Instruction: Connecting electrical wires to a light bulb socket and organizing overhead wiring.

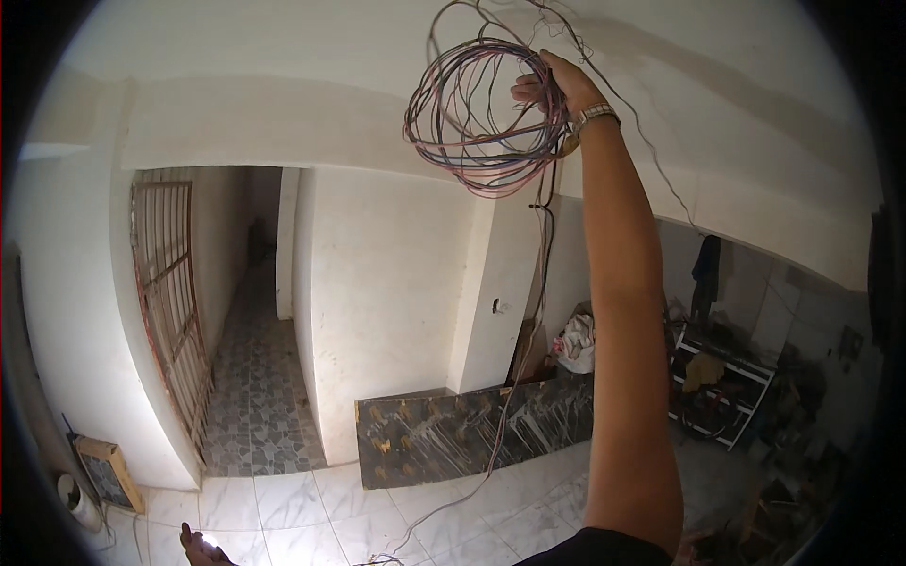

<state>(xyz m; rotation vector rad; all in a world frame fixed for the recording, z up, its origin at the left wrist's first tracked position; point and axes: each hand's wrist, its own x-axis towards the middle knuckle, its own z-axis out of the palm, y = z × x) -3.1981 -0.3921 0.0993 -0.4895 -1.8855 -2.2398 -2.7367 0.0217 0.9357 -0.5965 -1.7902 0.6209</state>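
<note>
A loose coil of thin electrical wire (481, 174), in reddish, dark and grey strands, hangs high up near the ceiling. My right hand (568, 87), on a raised, outstretched arm with a metal-band watch (595, 114) at the wrist, grips the coil's right side with curled fingers. From the coil a long wire (542, 292) trails down to the floor, and other strands run up to the ceiling. Low at the left edge of the picture, my left hand (201, 547) shows only in part. Its fingers are stretched out with nothing seen in them.
A dark streaked board (453, 434) lies on its long edge against the wall. At left, a barred metal gate (168, 283) stands by a passage, with a small framed panel (109, 474) and a white bucket (77, 500) nearby. A cluttered metal rack (722, 387) stands at right.
</note>
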